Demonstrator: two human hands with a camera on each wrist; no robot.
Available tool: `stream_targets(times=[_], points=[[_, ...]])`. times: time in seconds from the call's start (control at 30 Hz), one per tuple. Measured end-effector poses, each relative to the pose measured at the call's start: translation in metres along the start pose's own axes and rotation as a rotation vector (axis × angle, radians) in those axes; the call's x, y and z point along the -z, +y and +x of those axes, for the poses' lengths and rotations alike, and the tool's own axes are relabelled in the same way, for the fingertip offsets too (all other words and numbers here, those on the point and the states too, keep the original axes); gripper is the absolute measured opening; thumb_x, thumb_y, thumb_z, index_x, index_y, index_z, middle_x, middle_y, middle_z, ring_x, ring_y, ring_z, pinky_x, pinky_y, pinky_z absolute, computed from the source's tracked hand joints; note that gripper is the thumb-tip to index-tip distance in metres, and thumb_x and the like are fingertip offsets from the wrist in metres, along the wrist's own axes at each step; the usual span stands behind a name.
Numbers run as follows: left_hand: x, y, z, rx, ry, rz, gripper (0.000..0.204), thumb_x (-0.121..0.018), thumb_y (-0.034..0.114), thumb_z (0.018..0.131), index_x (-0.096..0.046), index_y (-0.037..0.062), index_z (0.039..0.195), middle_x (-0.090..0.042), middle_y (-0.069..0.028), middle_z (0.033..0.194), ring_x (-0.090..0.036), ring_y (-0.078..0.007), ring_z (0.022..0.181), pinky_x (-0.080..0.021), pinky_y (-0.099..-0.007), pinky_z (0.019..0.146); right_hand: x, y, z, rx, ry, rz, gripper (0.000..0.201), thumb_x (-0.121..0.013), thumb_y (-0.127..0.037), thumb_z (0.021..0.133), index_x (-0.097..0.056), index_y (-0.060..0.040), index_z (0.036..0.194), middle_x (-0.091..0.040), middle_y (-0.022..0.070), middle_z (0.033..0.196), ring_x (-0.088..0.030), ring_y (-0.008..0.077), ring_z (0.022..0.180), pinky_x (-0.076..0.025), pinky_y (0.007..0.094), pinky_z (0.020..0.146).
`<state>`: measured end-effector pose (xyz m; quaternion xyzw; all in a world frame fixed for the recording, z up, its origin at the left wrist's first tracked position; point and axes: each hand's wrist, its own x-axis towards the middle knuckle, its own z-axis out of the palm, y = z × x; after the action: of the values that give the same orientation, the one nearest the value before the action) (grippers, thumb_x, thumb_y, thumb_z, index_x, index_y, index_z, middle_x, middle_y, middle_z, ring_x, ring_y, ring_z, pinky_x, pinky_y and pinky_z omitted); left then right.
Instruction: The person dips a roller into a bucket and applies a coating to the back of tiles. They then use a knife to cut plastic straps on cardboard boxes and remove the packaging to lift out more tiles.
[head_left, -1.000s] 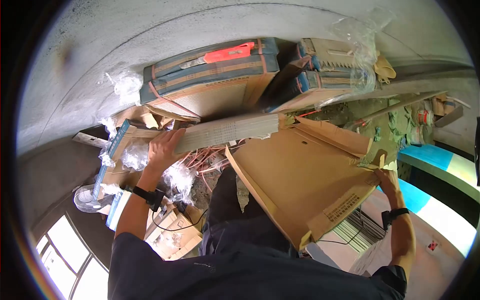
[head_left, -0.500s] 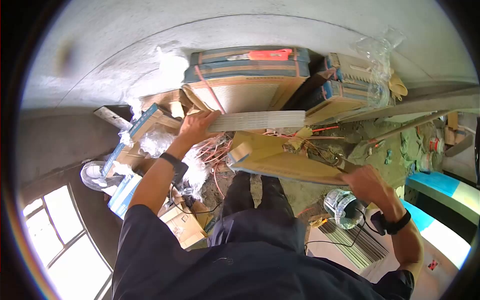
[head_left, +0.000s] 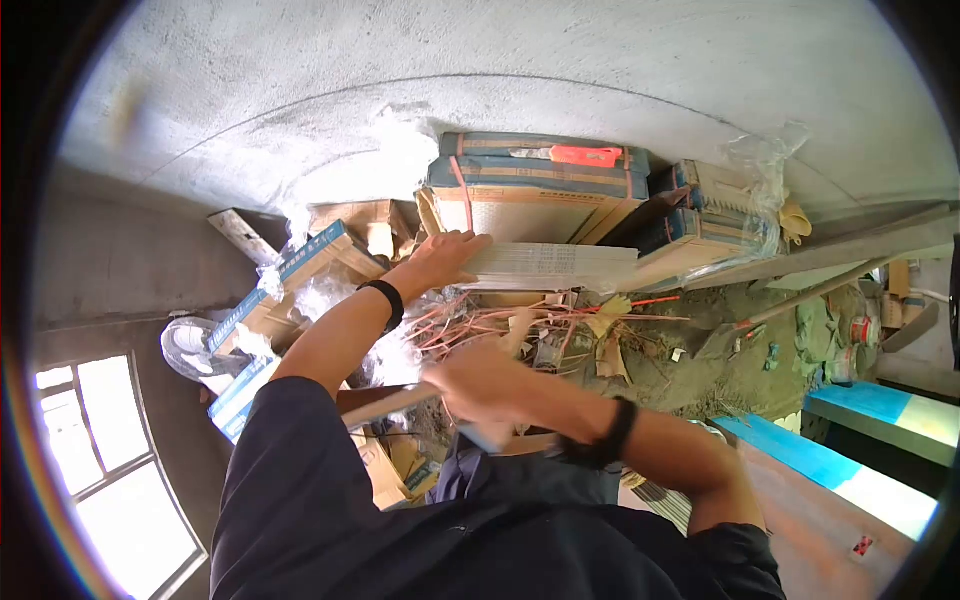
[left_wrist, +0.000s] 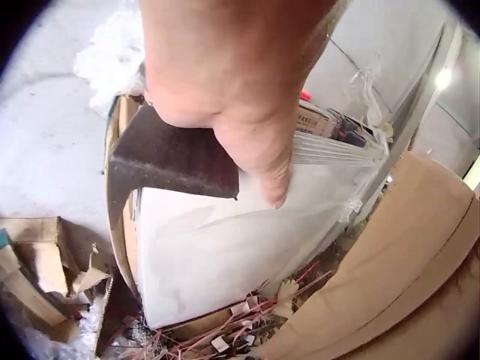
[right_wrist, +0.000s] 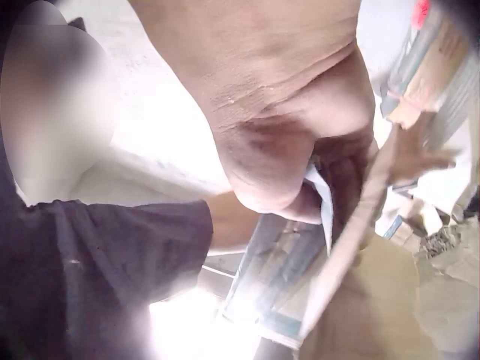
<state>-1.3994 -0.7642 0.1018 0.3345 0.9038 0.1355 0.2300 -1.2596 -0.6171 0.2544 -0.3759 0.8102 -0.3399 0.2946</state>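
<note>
A stack of thin pale tiles (head_left: pixel 560 265) stands on edge in front of a strapped box. My left hand (head_left: pixel 440 262) holds its upper left corner, and in the left wrist view the thumb (left_wrist: pixel 271 184) lies against the white front face. Across my body to the left reaches my right hand (head_left: pixel 485 385), blurred by motion. It grips a piece of cardboard box (head_left: pixel 390 402), seen nearly edge-on in the head view. In the right wrist view the fingers curl round the edge of this cardboard (right_wrist: pixel 375 300); its brown panel spreads wide in the left wrist view.
A red utility knife (head_left: pixel 585 156) lies on the strapped box (head_left: pixel 540 190) by the wall. Pink straps (head_left: pixel 440 325) and scraps litter the floor. Opened cartons (head_left: pixel 300 275), plastic wrap and a fan (head_left: pixel 188 345) are at left; a blue-and-white bench (head_left: pixel 800 450) is at right.
My right hand has swung the cardboard away from the tiles, from the right side across to the left in front of me. The left hand stays on the tile stack's corner.
</note>
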Motion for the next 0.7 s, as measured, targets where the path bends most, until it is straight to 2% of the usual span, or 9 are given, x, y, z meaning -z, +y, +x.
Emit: stream_targets(times=[0.1,0.2,0.23,0.33,0.37,0.43,0.6,0.67,0.7], points=[[0.008,-0.009,0.005,-0.096,-0.051,-0.026,0.086,-0.079,0.028,0.076,-0.034,0.0160,0.148,-0.058,-0.0214,0.123,-0.058,-0.0395,0.113,-0.047,-0.0486,0.097,-0.042,-0.016,0.053,0.033,0.280,0.229,0.016,-0.059,-0.009,0.078,-0.065,0.0006,0.090,-0.065,0.0244,0.078,-0.065,0.0432,0.077,-0.050,0.0528,0.073],[0.012,-0.022,0.003,-0.151,-0.033,-0.027,0.095,-0.079,0.021,0.076,-0.024,0.0158,0.153,-0.057,-0.0217,0.123,-0.058,-0.0403,0.113,-0.047,-0.0487,0.098,-0.065,0.006,0.075,-0.083,0.305,0.295,0.017,-0.056,-0.010,0.079,-0.065,0.0025,0.089,-0.065,0.0266,0.080,-0.064,0.0443,0.078,-0.050,0.0524,0.073],[0.018,-0.024,0.004,-0.160,-0.058,0.008,0.096,-0.080,0.020,0.076,-0.022,0.0162,0.153,-0.057,-0.0214,0.122,-0.058,-0.0405,0.111,-0.047,-0.0491,0.097,-0.069,0.013,0.074,-0.047,0.334,0.341,0.019,-0.055,-0.011,0.080,-0.064,0.0044,0.087,-0.064,0.0281,0.082,-0.064,0.0444,0.079,-0.050,0.0518,0.072],[0.020,-0.030,-0.006,-0.090,-0.090,0.045,0.101,-0.080,0.016,0.074,-0.018,0.0175,0.154,-0.057,-0.0199,0.120,-0.061,-0.0401,0.106,-0.049,-0.0492,0.093,-0.082,0.042,0.044,-0.090,0.059,0.221,0.024,-0.054,-0.017,0.087,-0.066,-0.0040,0.103,-0.065,0.0250,0.081,-0.065,0.0421,0.077,-0.051,0.0513,0.070],[0.018,-0.032,-0.010,-0.079,-0.043,0.093,0.101,-0.080,0.015,0.073,-0.019,0.0183,0.154,-0.057,-0.0193,0.120,-0.061,-0.0400,0.106,-0.050,-0.0491,0.091,-0.068,0.034,0.033,-0.121,-0.037,0.182,0.023,-0.054,-0.018,0.086,-0.066,-0.0005,0.096,-0.067,0.0241,0.081,-0.066,0.0423,0.078,-0.051,0.0510,0.072],[0.030,-0.032,-0.012,-0.043,0.001,0.150,0.101,-0.080,0.013,0.073,-0.020,0.0190,0.154,-0.056,-0.0188,0.121,-0.062,-0.0399,0.105,-0.051,-0.0490,0.089,-0.061,0.026,0.023,-0.183,-0.125,0.203,0.023,-0.052,-0.018,0.088,-0.066,-0.0029,0.098,-0.066,0.0238,0.079,-0.065,0.0424,0.075,-0.051,0.0518,0.069],[0.042,-0.051,0.002,0.002,-0.126,0.035,0.100,-0.073,0.003,0.075,-0.017,0.0224,0.156,-0.051,-0.0210,0.129,-0.055,-0.0417,0.116,-0.050,-0.0489,0.093,-0.102,0.065,0.004,-0.077,0.046,0.095,0.024,-0.052,-0.017,0.088,-0.065,-0.0034,0.103,-0.066,0.0238,0.081,-0.065,0.0427,0.076,-0.051,0.0523,0.070],[0.037,-0.061,0.013,-0.006,-0.121,0.042,0.099,-0.069,0.000,0.075,-0.017,0.0219,0.156,-0.049,-0.0219,0.131,-0.053,-0.0421,0.119,-0.049,-0.0489,0.095,-0.082,0.066,0.001,-0.214,-0.097,0.064,0.027,-0.053,-0.013,0.086,-0.066,-0.0053,0.108,-0.067,0.0240,0.082,-0.066,0.0418,0.079,-0.051,0.0512,0.071],[0.035,-0.065,0.018,-0.021,-0.108,0.055,0.098,-0.066,-0.003,0.075,-0.017,0.0213,0.157,-0.048,-0.0229,0.133,-0.051,-0.0424,0.121,-0.048,-0.0489,0.098,-0.068,0.063,-0.004,-0.265,-0.063,0.108,0.029,-0.053,-0.013,0.085,-0.066,-0.0067,0.110,-0.067,0.0236,0.084,-0.065,0.0418,0.080,-0.052,0.0506,0.071]])
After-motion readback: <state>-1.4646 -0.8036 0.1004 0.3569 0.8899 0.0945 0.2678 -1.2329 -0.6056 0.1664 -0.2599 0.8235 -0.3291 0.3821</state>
